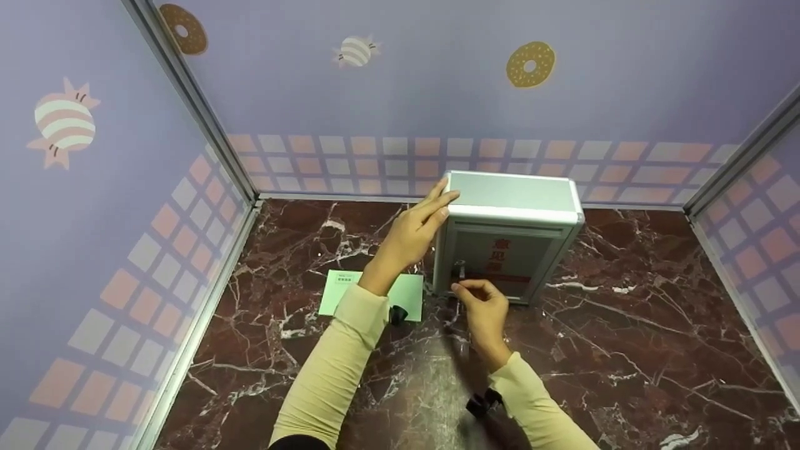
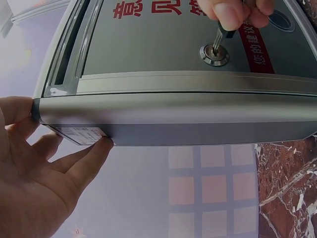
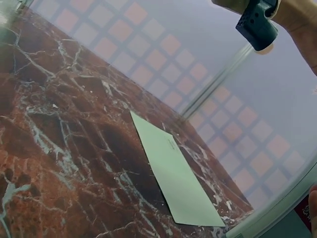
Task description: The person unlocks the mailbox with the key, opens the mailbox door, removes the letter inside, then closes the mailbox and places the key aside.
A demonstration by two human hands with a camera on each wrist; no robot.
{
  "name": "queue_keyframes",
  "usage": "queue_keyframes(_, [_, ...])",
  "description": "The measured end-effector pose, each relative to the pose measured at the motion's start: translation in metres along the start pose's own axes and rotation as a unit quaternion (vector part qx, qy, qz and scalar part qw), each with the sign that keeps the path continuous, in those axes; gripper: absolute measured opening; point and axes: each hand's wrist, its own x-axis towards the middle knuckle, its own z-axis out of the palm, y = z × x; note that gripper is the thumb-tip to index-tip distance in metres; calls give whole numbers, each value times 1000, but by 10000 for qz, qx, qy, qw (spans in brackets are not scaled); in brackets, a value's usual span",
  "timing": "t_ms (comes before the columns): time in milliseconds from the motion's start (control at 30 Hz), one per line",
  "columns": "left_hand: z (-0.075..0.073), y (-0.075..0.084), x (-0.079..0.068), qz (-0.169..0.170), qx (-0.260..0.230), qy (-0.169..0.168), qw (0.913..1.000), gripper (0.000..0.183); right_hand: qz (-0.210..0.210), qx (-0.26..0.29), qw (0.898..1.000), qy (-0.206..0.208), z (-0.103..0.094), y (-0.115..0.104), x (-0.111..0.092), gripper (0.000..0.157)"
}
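Note:
A grey metal suggestion box (image 1: 512,190) with silver edges and red characters stands upright on the marble surface. My left hand (image 1: 412,231) rests on its upper left corner, with fairly straight fingers touching the top and side, as the left wrist view also shows. On the front panel is a round lock (image 2: 214,55) holding a key (image 2: 218,37). My right hand (image 1: 487,312) pinches the key's dark head between thumb and curled fingers. In the right wrist view, only a sliver of that hand shows at the right edge.
A pale green paper (image 1: 331,300) with a small printed label lies flat left of the box, partly covered by my left forearm. Behind the box stands a purple wall (image 1: 425,94) with candy and doughnut pictures. Similar panels rise on both sides.

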Motion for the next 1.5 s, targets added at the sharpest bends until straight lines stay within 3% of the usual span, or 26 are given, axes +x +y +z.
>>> queue_keyframes(167, [-1,-1,0,-27,15,-7,10000,44,137,-75,9998,-153,-6,28,4,12])
queue_keyframes(333, [-1,-1,1,-55,9,-28,10000,44,362,-437,9964,-624,-9,40,0,13])
queue_keyframes(567, [-2,0,1,-65,-29,-78,9999,44,858,-877,9827,-1384,-9,55,-9,19])
queue_keyframes(767, [-2,0,1,-47,15,-84,10000,44,1066,-1351,9699,-1722,-10,63,-12,27])
queue_keyframes(1000, [-1,-1,2,-81,0,-67,9999,44,818,-2006,9549,-2030,-14,73,-15,34])
queue_keyframes(1167, [0,0,2,-110,16,-48,9999,44,429,-2619,9402,-2134,-17,80,-17,35])
queue_keyframes(1500, [0,0,0,-89,-71,-49,9999,45,-347,-3241,9162,-2332,-20,82,-20,37])
